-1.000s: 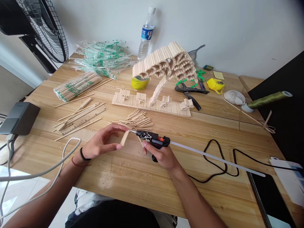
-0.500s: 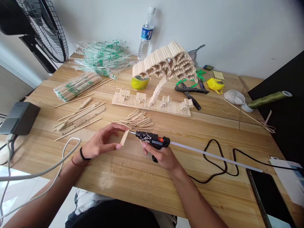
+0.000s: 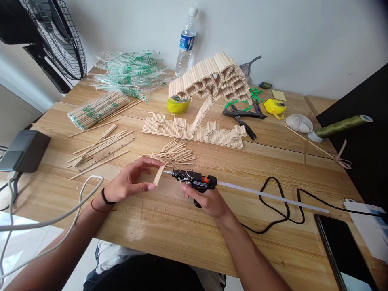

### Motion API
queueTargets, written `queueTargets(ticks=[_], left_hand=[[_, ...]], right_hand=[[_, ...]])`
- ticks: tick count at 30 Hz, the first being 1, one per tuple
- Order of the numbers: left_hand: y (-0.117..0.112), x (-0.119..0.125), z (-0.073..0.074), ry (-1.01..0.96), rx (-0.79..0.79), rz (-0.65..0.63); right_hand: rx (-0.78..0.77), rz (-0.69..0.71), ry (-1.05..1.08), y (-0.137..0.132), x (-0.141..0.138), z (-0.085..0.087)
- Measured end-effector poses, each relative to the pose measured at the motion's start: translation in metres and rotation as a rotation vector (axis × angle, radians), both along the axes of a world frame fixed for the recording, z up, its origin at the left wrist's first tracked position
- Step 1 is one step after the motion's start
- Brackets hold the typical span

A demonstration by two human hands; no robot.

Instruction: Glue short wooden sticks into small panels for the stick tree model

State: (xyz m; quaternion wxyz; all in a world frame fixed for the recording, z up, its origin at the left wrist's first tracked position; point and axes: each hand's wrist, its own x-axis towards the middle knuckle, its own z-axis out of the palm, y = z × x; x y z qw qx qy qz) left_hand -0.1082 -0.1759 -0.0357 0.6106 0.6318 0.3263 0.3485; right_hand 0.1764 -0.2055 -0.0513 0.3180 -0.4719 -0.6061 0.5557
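Between thumb and fingers, my left hand (image 3: 131, 180) pinches a small strip of short wooden sticks (image 3: 159, 175), tilted above the table. My right hand (image 3: 209, 199) is wrapped round the grip of a black hot glue gun (image 3: 194, 179). The gun's metal tip is right at the strip's side; whether it touches I cannot tell. A long white glue stick (image 3: 273, 197) runs out of the gun's back toward the right. Just beyond my hands lies a pile of short cut sticks (image 3: 178, 153). Behind it stands a stick-built model (image 3: 194, 131) with a slanted canopy on a flat base.
On the left lie long sticks, a clear ruler (image 3: 104, 154) and a packed stick bundle (image 3: 98, 109). Pliers (image 3: 242, 117), a yellow tape measure (image 3: 275, 108) and a bottle (image 3: 185, 44) stand toward the back. The gun's black cord (image 3: 273, 222) loops near a phone (image 3: 345, 250). A white cable (image 3: 60, 216) crosses my left forearm.
The glue stick's rear end has shifted slightly up and left, off the phone's edge. The gun has tilted a little; my left hand keeps its hold on the strip.
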Motion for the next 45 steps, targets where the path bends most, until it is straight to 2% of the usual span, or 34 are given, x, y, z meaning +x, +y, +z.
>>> queueTargets(ticks=[13,18,20,23,25,27,30,34,37,38,40,43,45], left_hand=[[-0.001,0.0,0.001,-0.014,-0.002,0.004],[-0.001,0.0,0.002,-0.002,0.0,0.013],[-0.001,0.0,0.002,0.007,0.005,0.019],[-0.001,-0.001,0.001,0.041,0.025,0.028],[-0.002,0.0,0.0,0.079,0.047,0.039],[-0.002,0.0,0.0,0.12,0.073,0.047],[-0.003,0.001,0.002,0.184,0.128,0.045],[-0.007,0.001,0.006,0.256,0.227,0.044],[-0.009,0.001,0.01,0.303,0.294,0.068],[-0.01,0.001,0.011,0.314,0.314,0.077],[-0.012,0.002,0.013,0.329,0.35,0.095],[-0.015,0.002,0.014,0.332,0.403,0.118],[-0.02,0.001,0.013,0.339,0.427,0.13]], right_hand=[[0.022,0.096,0.024,0.001,0.001,0.015],[0.026,0.156,0.113,0.001,0.012,0.013],[0.013,0.072,0.133,0.003,0.022,0.011],[0.041,-0.199,0.05,0.01,0.04,0.009],[0.152,-0.41,-0.162,0.017,0.054,0.008],[0.287,-0.533,-0.446,0.023,0.068,0.007],[0.397,-0.508,-0.666,0.029,0.089,0.003],[0.41,-0.433,-0.725,0.028,0.103,0.008],[0.457,-0.437,-0.735,0.022,0.087,0.023],[0.47,-0.438,-0.713,0.019,0.075,0.028],[0.452,-0.343,-0.677,0.013,0.042,0.032],[0.406,-0.159,-0.651,0.006,-0.01,0.027],[0.388,-0.122,-0.668,0.004,-0.034,0.02]])
